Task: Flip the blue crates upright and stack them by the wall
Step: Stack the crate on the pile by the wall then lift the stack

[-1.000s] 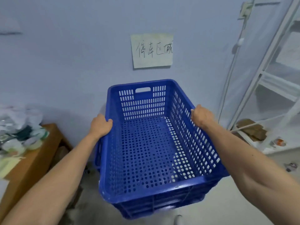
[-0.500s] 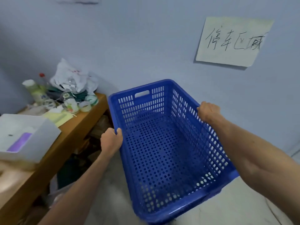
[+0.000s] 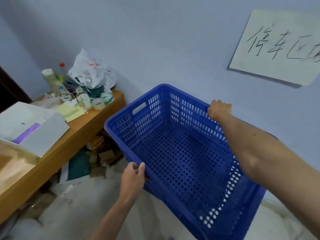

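Nearest, both bare forearms reach forward into view. Left hand (image 3: 133, 177): fingers curled over the near-left rim of the blue crate (image 3: 181, 161), thumb on top, closed on the rim. Right hand (image 3: 219, 109): clenched over the far-right rim, knuckles up, also gripping the crate.

Crate: open side up, perforated floor visible, slotted walls, handle slot in the far-left end wall. It sits skewed in the frame, near corner toward lower right, far corner close to the wall (image 3: 155, 40). Cannot tell whether it rests on anything underneath; the underside is hidden.

Left, mid-distance: wooden table (image 3: 69, 141) running along the left. On it, a white open box (image 3: 32, 127) with a purple item inside, and a yellow paper pad (image 3: 71, 111) just beyond. Floor below the table: cardboard scraps and dark green material, blurred.

Far end of table: rolls of tape, small bottles, a white plastic bag (image 3: 88, 70) heaped against the wall.

Far right, on the wall: paper sign (image 3: 277, 47) with handwritten characters, partly cut by the frame edge.
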`<state>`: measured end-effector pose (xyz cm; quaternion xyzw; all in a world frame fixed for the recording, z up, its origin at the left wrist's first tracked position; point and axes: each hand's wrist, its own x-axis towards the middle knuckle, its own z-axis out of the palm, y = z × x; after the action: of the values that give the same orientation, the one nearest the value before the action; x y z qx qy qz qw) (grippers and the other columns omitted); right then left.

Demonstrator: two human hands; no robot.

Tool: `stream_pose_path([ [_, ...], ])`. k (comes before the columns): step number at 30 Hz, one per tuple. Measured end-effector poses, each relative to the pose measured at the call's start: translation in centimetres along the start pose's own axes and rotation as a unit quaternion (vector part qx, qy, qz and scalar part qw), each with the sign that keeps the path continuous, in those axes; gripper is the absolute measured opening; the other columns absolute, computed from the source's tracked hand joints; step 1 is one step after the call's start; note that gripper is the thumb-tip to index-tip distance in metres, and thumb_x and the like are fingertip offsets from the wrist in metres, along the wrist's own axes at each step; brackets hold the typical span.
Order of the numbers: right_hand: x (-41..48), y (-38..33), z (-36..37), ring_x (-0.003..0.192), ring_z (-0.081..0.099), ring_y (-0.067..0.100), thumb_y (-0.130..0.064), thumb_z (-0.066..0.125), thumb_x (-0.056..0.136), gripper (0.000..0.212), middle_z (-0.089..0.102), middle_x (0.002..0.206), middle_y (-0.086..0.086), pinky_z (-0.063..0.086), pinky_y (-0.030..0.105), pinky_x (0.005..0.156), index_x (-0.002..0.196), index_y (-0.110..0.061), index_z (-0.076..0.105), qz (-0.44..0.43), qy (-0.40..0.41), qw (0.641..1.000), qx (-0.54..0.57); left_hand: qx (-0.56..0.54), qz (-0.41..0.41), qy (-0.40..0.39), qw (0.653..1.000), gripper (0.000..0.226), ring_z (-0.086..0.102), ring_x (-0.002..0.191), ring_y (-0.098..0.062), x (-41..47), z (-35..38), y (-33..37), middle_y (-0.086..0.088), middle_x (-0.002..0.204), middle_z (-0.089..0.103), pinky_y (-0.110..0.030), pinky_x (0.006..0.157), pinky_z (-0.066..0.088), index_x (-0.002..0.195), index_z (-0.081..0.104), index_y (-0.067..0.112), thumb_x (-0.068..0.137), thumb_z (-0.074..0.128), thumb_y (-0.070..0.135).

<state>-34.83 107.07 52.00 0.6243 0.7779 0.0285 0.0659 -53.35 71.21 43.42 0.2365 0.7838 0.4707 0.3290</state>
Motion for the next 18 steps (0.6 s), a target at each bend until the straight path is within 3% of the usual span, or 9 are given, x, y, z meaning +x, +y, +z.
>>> stream_pose_path([
  [6, 3.6, -1.2, 0.4, 0.109, 0.057, 0.031, -0.022, 0.051, 0.092, 0.034, 0.054, 0.124, 0.011, 0.039, 0.043, 0.093, 0.124, -0.010, 0.051, -0.019, 0.000, 0.999, 0.036, -0.059, -0.079, -0.063, 0.993, 0.025, 0.074, 0.073, -0.021, -0.7, 3.9, -1.6, -0.011, 0.087, 0.072, -0.046, 0.072, 0.062, 0.102, 0.052, 0.008, 0.099, 0.052, 0.033],
  [12, 6.1, -1.3, 1.5, 0.110, 0.055, 0.035, -0.023, 0.048, 0.093, 0.033, 0.052, 0.126, 0.014, 0.040, 0.045, 0.092, 0.122, -0.008, 0.053, -0.018, -0.008, 0.998, 0.061, -0.087, -0.099, -0.041, 0.990, 0.030, 0.073, 0.068, -0.024, 0.5, 5.7, 0.0, -0.015, 0.083, 0.072, -0.040, 0.065, 0.062, 0.100, 0.050, 0.003, 0.099, 0.053, 0.032],
  [18, 6.3, -0.5, 3.1, 0.119, 0.047, 0.037, -0.043, 0.049, 0.093, 0.055, 0.043, 0.136, 0.016, 0.039, 0.047, 0.096, 0.134, -0.007, 0.044, -0.041, -0.046, 0.997, 0.051, 0.020, -0.054, -0.076, 0.995, 0.041, 0.073, 0.060, -0.021, 1.5, 4.2, 1.4, -0.003, 0.068, 0.074, -0.044, 0.065, 0.062, 0.086, 0.052, 0.007, 0.090, 0.062, 0.047],
])
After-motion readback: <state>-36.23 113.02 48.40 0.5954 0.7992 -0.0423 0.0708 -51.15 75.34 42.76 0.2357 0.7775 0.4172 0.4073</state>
